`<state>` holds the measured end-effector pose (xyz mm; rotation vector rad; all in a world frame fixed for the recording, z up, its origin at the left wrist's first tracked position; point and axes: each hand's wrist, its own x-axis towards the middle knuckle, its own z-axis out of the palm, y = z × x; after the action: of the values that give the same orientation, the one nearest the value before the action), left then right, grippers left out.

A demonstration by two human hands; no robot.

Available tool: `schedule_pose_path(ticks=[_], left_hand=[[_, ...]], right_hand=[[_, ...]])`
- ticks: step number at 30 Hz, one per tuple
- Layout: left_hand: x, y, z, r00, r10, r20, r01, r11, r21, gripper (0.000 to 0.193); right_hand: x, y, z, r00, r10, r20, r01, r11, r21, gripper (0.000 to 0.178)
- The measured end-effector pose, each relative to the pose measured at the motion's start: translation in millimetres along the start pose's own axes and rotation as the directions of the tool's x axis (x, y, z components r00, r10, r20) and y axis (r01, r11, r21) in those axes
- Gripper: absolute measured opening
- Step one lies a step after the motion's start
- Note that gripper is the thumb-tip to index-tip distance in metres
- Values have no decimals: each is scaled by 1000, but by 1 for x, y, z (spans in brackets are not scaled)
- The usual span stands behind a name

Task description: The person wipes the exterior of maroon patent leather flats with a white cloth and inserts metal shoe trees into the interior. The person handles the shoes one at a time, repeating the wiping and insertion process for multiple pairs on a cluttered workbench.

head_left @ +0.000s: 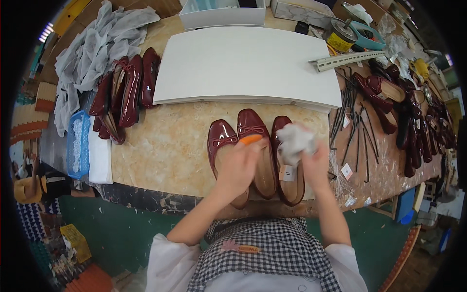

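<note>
Three burgundy patent ballet flats stand side by side in front of me: a left shoe [221, 134], a middle shoe [251, 119] and a right shoe [291, 197]. Bows show on the left and middle ones. My left hand [237, 168] is over the left and middle shoes, fingers closed on a small orange object [250, 139] whose kind I cannot make out. In my right hand [316, 163], slightly blurred, is a crumpled white tissue or cloth [294, 142], above the right shoe and hiding part of it. A small printed tag [288, 173] lies in that shoe.
Behind the shoes lies a stack of white sheets [243, 63], with a perforated metal strip [348, 61] at its right corner. More burgundy flats [131, 90] are at left, beside a blue basket [78, 170]. Black rods [362, 126] and piled shoes [423, 131] lie right.
</note>
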<state>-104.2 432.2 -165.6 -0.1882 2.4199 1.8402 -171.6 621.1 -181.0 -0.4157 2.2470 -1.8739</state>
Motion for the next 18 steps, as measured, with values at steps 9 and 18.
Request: schedule_pose_path(ticks=[9, 18], left_hand=[[-50, -28, 58, 945, 218, 243, -325, 548, 771, 65], [-55, -30, 61, 936, 217, 277, -349, 481, 804, 66]], right_hand=[[12, 13, 57, 884, -281, 373, 467, 503, -727, 37], [37, 15, 43, 911, -86, 403, 284, 839, -464, 55]])
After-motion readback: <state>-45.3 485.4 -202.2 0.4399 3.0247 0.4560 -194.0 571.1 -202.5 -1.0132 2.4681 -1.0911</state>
